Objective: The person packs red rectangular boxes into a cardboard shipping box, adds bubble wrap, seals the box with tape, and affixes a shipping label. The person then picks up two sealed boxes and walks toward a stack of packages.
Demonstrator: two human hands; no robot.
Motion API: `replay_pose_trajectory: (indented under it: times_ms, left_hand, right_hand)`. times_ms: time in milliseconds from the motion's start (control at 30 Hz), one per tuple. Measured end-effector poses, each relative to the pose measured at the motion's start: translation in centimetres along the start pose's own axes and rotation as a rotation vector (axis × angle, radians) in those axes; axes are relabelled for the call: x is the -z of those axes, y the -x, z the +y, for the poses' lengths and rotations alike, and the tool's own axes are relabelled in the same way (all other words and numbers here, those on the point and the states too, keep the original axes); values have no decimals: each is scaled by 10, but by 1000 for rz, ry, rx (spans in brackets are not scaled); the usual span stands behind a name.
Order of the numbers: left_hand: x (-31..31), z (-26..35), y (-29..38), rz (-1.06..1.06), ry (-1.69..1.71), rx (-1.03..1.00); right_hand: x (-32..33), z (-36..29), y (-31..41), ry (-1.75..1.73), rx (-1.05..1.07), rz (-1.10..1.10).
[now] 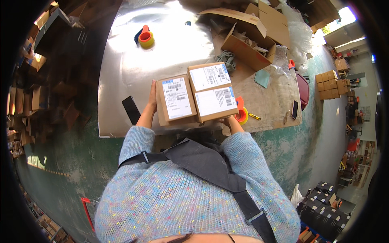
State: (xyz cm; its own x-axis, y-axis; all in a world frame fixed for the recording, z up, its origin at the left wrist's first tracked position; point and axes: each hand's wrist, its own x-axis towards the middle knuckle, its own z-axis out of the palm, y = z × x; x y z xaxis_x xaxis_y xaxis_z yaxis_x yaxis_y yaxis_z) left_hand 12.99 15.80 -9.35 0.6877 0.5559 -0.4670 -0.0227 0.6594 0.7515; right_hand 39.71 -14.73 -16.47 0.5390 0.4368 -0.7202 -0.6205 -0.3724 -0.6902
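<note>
Three small cardboard boxes with white shipping labels are pressed together near the front edge of a metal-topped table. My left hand [153,96] lies flat along the outer side of the left box [161,106]. On the other side, my right hand [228,121] grips the lower corner of the front right box [209,116], its fingers partly hidden beneath. The back right box [190,73] touches both others. Close to my right hand is an orange tape dispenser [239,106] with yellow tape, beside a yellow utility knife [254,116]. A black smartphone [131,110] lies left of my left hand.
Another tape dispenser [146,37] stands at the back of the table [121,66]. An open cardboard carton [247,51], a grey-green cloth [226,59] and clear plastic wrap [297,33] occupy the back right. A second phone [294,109] lies near the right edge.
</note>
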Motion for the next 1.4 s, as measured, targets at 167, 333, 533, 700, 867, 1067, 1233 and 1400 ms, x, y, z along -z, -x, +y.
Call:
replay_pose_trajectory:
  times_ms: [167, 333, 533, 700, 867, 1067, 1233, 1400]
  left_hand:
    - [9, -22, 14, -35, 167, 90]
    - [11, -67, 34, -111, 269, 154]
    - [-35, -86, 79, -59, 203, 78]
    - [-110, -99, 131, 6, 101, 69]
    - [-249, -143, 155, -57, 13, 97]
    - [-447, -227, 144, -228, -77, 243]
    - [-589, -313, 116, -344, -143, 383]
    - [-740, -401, 65, -437, -176, 528]
  right_hand:
    - [15, 49, 39, -230, -129, -60]
    - [31, 136, 76, -520, -245, -136]
    - [84, 230, 4, -553, -204, -249]
    - [158, 173, 94, -566, -71, -325]
    - [294, 136, 193, -673, 139, -381]
    - [482, 151, 203, -537, 219, 68]
    - [615, 127, 245, -610, 165, 218]
    - [748, 99, 261, -767, 173, 197]
